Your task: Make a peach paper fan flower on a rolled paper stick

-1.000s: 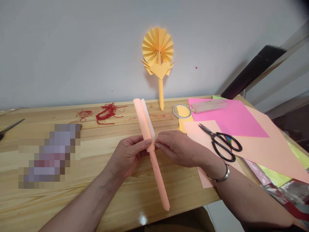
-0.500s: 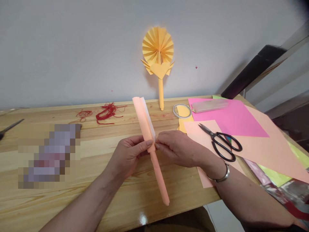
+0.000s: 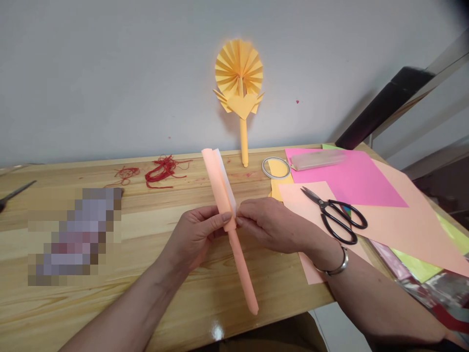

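A folded peach paper strip (image 3: 214, 178) with a white strip along its right side joins a rolled peach paper stick (image 3: 244, 274) that slants toward the table's front edge. My left hand (image 3: 200, 232) grips the join from the left, thumb on top. From the right, my right hand (image 3: 269, 225) has its fingers pinched together at the strip's edge, just by the join. Against the wall behind leans a yellow paper fan (image 3: 239, 71) with a heart and a rolled handle.
Black scissors (image 3: 335, 215) lie on peach sheets at the right, beside a pink sheet (image 3: 366, 186) and a tape ring (image 3: 264, 168). Red threads (image 3: 161, 171) and a blurred object (image 3: 76, 234) are on the left.
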{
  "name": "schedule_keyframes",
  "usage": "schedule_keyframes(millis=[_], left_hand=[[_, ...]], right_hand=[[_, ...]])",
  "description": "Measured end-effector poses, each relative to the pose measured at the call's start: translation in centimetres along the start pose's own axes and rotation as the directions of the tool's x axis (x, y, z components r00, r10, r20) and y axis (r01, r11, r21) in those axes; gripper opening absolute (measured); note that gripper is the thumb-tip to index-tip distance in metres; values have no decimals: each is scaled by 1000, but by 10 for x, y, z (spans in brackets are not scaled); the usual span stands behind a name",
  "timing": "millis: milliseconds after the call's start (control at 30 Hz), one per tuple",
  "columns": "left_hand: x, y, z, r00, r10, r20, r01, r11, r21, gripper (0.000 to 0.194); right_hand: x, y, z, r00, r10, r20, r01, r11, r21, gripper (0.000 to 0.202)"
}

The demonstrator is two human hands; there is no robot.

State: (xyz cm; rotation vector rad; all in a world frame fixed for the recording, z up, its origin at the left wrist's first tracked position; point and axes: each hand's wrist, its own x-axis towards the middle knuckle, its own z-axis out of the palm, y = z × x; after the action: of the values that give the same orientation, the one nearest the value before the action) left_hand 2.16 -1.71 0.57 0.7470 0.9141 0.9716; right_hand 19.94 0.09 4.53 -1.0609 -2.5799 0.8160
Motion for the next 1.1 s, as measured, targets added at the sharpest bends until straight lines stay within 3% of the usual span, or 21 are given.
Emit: schedule_keyframes(millis=[1100], left_hand=[[-1,2,2,1000,-11,-19,11,999,-37,8]], right_hand=[[-1,0,-2,1000,-3,10,2,999,40,20]])
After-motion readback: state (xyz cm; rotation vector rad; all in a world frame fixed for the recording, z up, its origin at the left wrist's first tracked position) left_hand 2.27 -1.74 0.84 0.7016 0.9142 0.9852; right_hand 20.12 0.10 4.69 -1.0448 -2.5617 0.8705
